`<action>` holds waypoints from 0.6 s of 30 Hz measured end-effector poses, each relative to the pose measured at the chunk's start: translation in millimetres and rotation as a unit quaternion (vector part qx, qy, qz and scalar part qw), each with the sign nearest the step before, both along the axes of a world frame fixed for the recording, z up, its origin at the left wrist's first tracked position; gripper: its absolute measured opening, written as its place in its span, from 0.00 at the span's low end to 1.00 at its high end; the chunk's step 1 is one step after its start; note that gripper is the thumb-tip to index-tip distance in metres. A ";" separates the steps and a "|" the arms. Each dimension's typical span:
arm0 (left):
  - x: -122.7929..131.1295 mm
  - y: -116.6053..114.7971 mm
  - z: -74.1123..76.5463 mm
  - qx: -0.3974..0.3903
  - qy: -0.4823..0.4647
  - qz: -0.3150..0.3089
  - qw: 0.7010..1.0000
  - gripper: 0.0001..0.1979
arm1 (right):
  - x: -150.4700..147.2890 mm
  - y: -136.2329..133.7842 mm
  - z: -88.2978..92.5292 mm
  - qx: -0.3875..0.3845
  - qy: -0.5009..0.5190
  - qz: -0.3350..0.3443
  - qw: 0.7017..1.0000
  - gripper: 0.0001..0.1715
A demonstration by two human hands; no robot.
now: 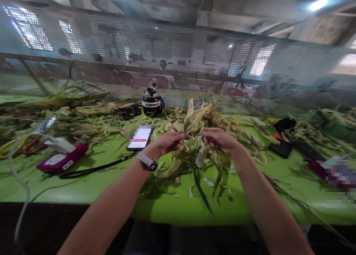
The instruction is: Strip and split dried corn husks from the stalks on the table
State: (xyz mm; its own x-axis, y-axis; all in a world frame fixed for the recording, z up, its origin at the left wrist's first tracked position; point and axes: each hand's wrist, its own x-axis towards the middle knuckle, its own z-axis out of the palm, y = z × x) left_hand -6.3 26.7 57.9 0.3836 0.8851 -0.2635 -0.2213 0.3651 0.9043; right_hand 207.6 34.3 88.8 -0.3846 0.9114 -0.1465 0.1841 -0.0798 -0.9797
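My left hand (168,142), with a grey-strapped watch (147,161) on its wrist, is closed in a pinch at the near side of a heap of dry corn husks (198,118). What lies between its fingertips is too small to make out. Just to the right, my right hand (218,138) also pinches, its thumb and fingers closed on a pale husk that hangs down below. Long strips of husk (200,156) droop between the two hands. A dark green leaf (202,192) and small scraps lie on the green table (180,210) below them.
Left of my hands lie a lit phone (140,137), a black strap (94,169) and a purple power bank (62,159) with a white cable. A round black "ENERGY" bottle (151,102) stands behind. More husks (91,112) cover the back left. A dark flat device (280,148) lies right.
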 end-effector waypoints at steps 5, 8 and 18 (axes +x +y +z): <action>9.0 -7.3 -2.6 0.032 0.028 -0.031 0.999 0.08 | -26.8 -9.0 -13.9 -0.070 0.052 0.038 0.995 0.21; 13.8 -11.0 -4.0 0.030 0.043 -0.038 0.998 0.10 | -37.5 -10.7 -21.2 -0.051 0.110 -0.006 0.993 0.24; 8.5 -14.4 2.0 -0.005 -0.017 -0.070 0.997 0.06 | -37.9 -7.6 -24.9 -0.009 0.164 -0.029 0.986 0.24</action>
State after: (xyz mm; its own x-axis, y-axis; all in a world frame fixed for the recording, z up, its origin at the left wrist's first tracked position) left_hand 2.2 12.3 59.9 0.5125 0.8195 -0.2564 -0.1986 0.4036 0.8931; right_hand 169.7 26.7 63.9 -0.3621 0.9313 -0.0391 -0.1475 -0.0986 -0.9841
